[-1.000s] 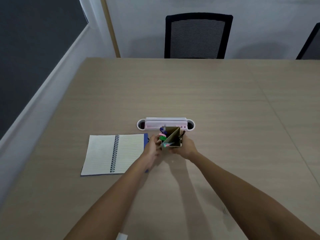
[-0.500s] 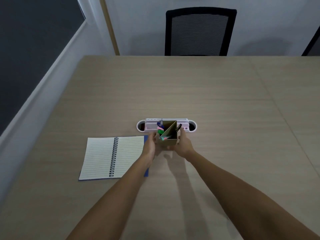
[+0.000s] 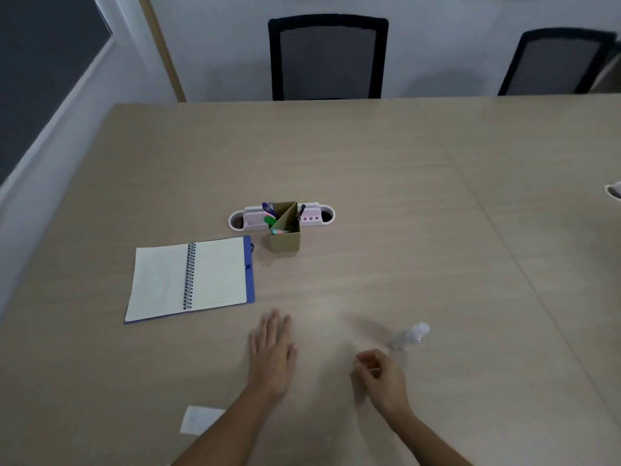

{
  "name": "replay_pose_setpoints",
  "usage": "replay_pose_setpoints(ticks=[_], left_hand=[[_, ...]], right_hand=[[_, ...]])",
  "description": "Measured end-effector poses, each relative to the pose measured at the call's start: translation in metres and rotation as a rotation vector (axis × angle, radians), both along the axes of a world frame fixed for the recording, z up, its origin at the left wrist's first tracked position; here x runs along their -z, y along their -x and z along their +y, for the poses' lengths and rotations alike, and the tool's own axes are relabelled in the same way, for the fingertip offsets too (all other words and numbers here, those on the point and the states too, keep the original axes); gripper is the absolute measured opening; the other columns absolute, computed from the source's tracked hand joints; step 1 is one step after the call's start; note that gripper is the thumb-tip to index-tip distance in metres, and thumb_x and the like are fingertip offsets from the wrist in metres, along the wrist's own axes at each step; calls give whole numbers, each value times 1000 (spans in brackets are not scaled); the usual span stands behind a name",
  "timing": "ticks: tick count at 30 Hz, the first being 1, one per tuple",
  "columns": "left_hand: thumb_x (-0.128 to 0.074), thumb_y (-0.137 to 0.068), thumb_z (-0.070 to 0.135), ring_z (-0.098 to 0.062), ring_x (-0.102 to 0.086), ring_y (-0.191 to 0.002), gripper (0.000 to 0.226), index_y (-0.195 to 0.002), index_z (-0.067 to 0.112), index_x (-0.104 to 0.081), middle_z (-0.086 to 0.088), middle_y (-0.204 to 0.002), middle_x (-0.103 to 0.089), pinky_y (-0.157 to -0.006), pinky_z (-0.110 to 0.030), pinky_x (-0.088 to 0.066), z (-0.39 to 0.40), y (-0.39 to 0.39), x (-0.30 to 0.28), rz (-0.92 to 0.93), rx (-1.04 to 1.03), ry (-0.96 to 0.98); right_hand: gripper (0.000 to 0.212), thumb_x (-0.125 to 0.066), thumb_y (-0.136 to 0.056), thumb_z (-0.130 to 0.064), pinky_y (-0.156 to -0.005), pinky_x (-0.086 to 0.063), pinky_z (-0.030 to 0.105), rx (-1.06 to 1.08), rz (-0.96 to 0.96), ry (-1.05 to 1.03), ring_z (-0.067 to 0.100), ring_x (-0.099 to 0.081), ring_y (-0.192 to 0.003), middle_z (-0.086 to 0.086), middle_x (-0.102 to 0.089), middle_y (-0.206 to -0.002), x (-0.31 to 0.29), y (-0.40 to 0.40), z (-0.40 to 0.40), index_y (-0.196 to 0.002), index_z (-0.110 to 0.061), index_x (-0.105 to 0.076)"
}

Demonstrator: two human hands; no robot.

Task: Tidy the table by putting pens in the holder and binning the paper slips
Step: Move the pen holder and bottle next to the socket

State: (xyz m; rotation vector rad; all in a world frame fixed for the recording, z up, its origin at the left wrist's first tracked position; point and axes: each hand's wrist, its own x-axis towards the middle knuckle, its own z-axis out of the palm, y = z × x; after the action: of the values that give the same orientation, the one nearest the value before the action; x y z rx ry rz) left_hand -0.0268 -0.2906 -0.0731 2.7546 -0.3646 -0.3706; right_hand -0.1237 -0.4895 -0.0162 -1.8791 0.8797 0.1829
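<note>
A brown square pen holder [image 3: 285, 239] stands upright mid-table with several coloured pens [image 3: 270, 216] in it. It sits just in front of a white and pink desk organiser [image 3: 316, 216]. My left hand [image 3: 273, 351] hovers flat and open near the front of the table, well short of the holder. My right hand [image 3: 381, 375] is loosely curled beside it, with nothing visible in its fingers. A white paper slip [image 3: 198, 419] lies at the front left, partly hidden under my left forearm.
An open spiral notebook [image 3: 190, 277] lies left of the holder. A small clear plastic bottle [image 3: 408, 338] lies just past my right hand. Two black chairs [image 3: 327, 58] stand behind the table's far edge. A white object [image 3: 614, 190] pokes in at the right edge.
Both hands have let go of the pen holder and drawn back toward the table's front. The holder now stands alone in front of the organiser. The view has widened, showing the bottle.
</note>
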Motion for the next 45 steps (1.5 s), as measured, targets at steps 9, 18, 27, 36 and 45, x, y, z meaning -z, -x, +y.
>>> replay_pose_setpoints(ticks=[9, 18, 27, 36, 45], left_hand=[[-29, -91, 47, -24, -27, -146, 61, -147, 24, -30, -2, -157, -30, -117, -48, -8, -11, 16, 9, -80, -49, -129], [-42, -88, 48, -23, -25, -147, 65, -149, 28, -27, -1, -159, -28, -117, -48, -16, -13, 15, 15, -99, -77, -116], [-47, -85, 47, -21, -26, -147, 66, -147, 30, -31, 2, -159, -28, -117, -47, -16, -14, 16, 16, -145, -113, -98], [-43, -86, 50, -20, -21, -148, 66, -148, 33, -25, 4, -160, -23, -117, -47, -13, -13, 14, 17, -134, -102, -92], [-39, -93, 34, -20, -32, -144, 51, -142, 20, -40, -4, -155, -34, -121, -41, -23, 15, 14, -26, 108, -57, 278]], right_hand=[[40, -79, -73, -27, -65, -44, 30, 255, -4, 119, 22, -64, -73, 4, -66, -76, -10, 3, -56, -99, -16, -51], [20, -74, -76, -23, -45, -37, 14, -102, -167, 182, 13, -49, -55, -2, -51, -60, -9, -150, -40, -76, -15, -55], [29, -72, -67, -16, -73, -54, 41, -233, -242, 194, 30, -66, -82, 11, -71, -85, 7, -276, -14, -95, -15, -65], [68, -79, -70, -27, -87, -54, 47, -284, -77, 210, 31, -64, -97, 14, -68, -104, 15, -278, -21, -127, -14, -44], [26, -71, -76, -6, -76, -60, 43, -213, -46, 160, 28, -63, -62, 6, -63, -61, -23, -185, -20, -101, -4, -64]])
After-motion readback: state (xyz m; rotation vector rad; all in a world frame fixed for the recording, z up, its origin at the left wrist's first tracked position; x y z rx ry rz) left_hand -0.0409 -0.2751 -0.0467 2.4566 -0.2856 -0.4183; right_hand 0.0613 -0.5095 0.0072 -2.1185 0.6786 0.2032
